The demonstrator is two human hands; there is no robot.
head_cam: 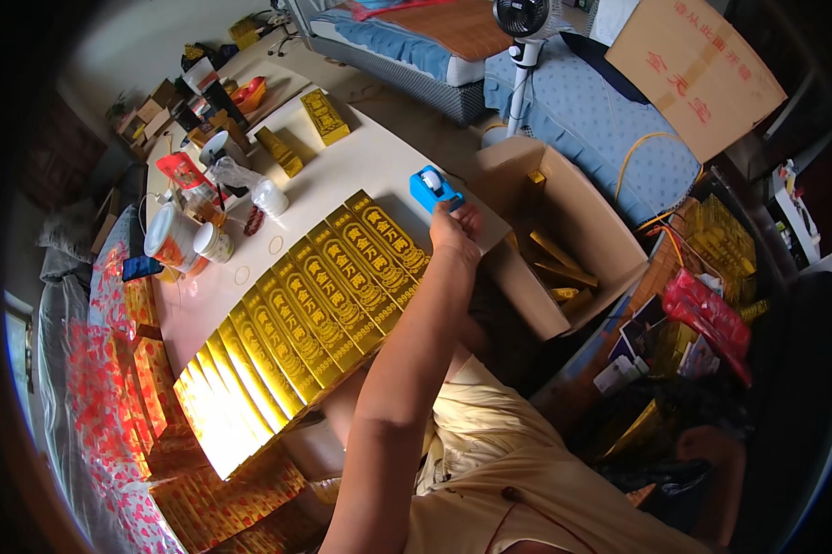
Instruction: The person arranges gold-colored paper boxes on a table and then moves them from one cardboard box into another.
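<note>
My left hand (455,232) grips the near end of a blue tape dispenser (431,185) at the table's edge; a roll of tape shows in it. Below that hand, a row of several gold foil paper boxes (305,305) with printed characters lies side by side along the table edge, some bright with glare. My right hand (703,443) is in shadow at the lower right, beside a black plastic bag (665,471) and a gold foil piece (634,429). Its fingers are too dark to make out.
An open cardboard box (561,228) with gold pieces stands right of the table (381,149). Two gold boxes (324,116), a plastic tub (170,235) and cups (213,242) stand on the table. A white fan (520,90) stands behind; a red plastic bag (707,318) lies at right.
</note>
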